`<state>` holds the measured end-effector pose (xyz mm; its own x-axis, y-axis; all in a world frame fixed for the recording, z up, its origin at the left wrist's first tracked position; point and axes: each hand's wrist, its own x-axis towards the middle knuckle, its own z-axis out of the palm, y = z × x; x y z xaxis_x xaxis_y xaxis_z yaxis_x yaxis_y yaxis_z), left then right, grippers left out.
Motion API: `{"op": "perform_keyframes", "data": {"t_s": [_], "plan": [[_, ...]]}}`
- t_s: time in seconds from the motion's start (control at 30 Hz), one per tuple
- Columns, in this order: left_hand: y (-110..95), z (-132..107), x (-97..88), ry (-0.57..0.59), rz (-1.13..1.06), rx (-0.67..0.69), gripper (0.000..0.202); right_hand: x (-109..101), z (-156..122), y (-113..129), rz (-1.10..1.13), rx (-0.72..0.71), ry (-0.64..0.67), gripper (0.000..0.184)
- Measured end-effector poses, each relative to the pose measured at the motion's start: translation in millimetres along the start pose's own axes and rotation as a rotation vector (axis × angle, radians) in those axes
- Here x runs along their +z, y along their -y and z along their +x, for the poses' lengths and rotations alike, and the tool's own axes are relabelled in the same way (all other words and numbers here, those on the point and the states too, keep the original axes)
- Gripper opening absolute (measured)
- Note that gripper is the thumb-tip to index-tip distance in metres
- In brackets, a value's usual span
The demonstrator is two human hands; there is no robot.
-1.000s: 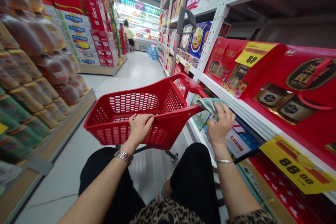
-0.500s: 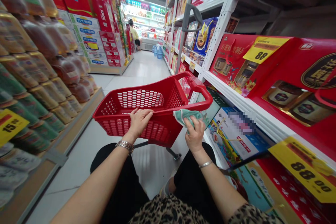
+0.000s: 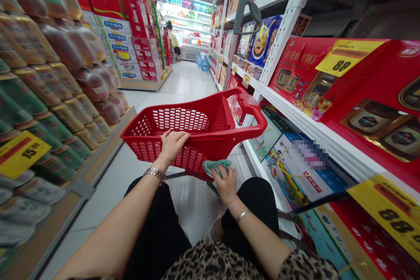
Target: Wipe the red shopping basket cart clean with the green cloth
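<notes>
We stand in a supermarket aisle (image 3: 187, 78), with a white metal shelf (image 3: 295, 111) carrying red gift boxes (image 3: 357, 78) on our right side and stacked bottles (image 3: 55, 70) on our left side. In front of us is a red plastic shopping basket (image 3: 183, 127), and its raised handle (image 3: 254, 109) points toward the shelf. Our left hand (image 3: 172, 146) lies on the near rim of the basket, with the grip closed over it. Our right hand (image 3: 226, 186) is at the lower edge of the basket, and its grip is clamped on a green and white cloth (image 3: 216, 167), which touches the basket.
</notes>
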<state>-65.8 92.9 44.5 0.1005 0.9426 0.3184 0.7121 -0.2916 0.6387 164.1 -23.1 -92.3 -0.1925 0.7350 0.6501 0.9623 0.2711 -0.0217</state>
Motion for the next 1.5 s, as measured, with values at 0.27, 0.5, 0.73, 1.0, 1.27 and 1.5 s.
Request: {"op": "perform_keyframes", "data": {"t_s": [0.27,0.5,0.73,1.0,1.27,1.5], "plan": [[2.4,5.9,-4.1,0.013,-0.003,-0.029,0.033,-9.1,-14.6,10.8,0.118,0.102,0.164,0.051],[12.9,6.7,-14.0,-0.025,-0.017,-0.041,0.034,-112.8,28.3,6.4,0.209,-0.042,-0.247,0.060],[21.9,1.5,-26.3,-0.041,-0.004,-0.054,0.035,-162.8,103.1,18.1,0.016,-0.168,-0.253,0.041],[36.5,-2.3,-39.6,0.017,-0.013,-0.006,0.039,-176.7,98.3,23.4,-0.010,-0.203,-0.313,0.032],[35.4,6.6,-42.3,0.059,-0.025,0.000,0.042,-211.4,91.3,-19.1,0.019,-0.053,-0.297,0.057],[0.3,-19.4,-21.2,-0.257,0.026,0.053,0.033,-200.5,107.8,-61.8,0.137,0.080,-0.254,0.060]]}}
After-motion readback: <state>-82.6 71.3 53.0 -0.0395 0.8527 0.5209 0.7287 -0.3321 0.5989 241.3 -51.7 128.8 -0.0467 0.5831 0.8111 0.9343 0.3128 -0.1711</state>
